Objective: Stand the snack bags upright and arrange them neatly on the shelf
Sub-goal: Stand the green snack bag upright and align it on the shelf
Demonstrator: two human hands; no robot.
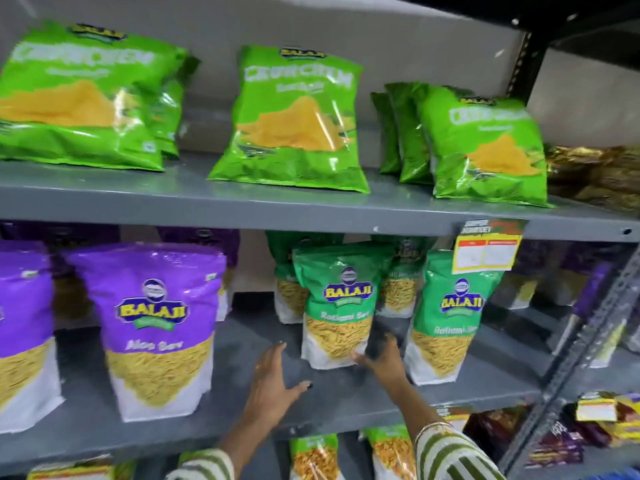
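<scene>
On the grey metal middle shelf (346, 403), right hand (384, 358) seemingly grips the upright green-and-white plastic Ratlami Sev pouch (337, 306) at its lower corner; left hand (272, 379) hovers spread, empty, beside it

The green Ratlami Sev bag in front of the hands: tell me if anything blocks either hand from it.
Nothing visible does. The right hand is already at the lower right corner of the green Ratlami Sev bag. The left hand is spread open to the bag's left, with only bare shelf between them.
</scene>
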